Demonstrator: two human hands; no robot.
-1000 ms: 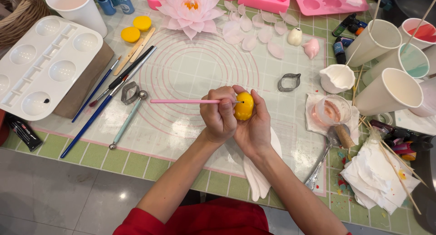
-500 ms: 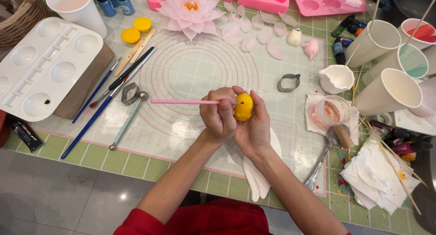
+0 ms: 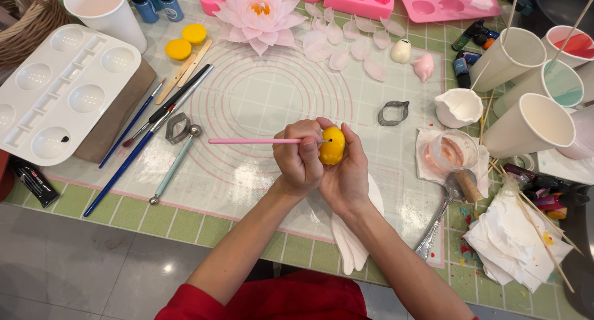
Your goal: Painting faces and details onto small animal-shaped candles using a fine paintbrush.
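I had the little yellow figure cupped in my right hand, fingers curled behind it and the thumb up along its side, held just above the green grid mat, near its middle. My left hand was closed on the pink tool, pinched near its working end, its long handle running out level to my left and its tip against the figure's face. The piece looked small and light, smooth and a bit glossy, so I judged it could slip or dent under a hard squeeze; a soft cradle round the back and underside seemed the place to hold it, keeping fingers off the front being worked. The tool looked stiff and thin, best gripped close to the tip for control. Below my wrists lay a white cloth; a metal cutter sat just beyond my right hand, and a glass of pinkish water stood on a tissue further right.
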